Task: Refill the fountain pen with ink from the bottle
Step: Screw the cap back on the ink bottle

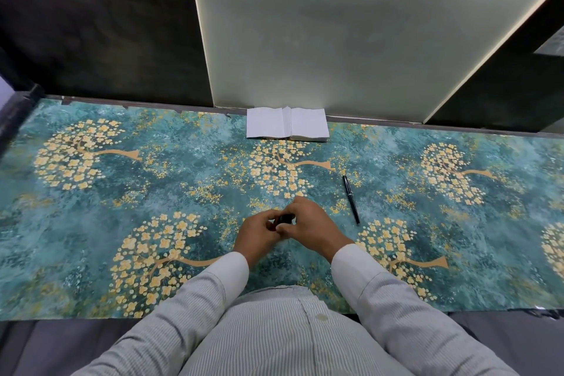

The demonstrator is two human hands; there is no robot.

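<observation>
Left hand (258, 233) and right hand (308, 227) were both curled on a small dark object, prob. the ink bottle (285, 219) (mostly hidden by fingers), held together at mid tabletop (91, 223). Looked like the cap-off step: one hand steadying, the other twisting, can't tell which. Fountain pen (351, 199) lay untouched, near the right hand. Next: set the bottle down upright w/o tipping, then open the pen.
</observation>
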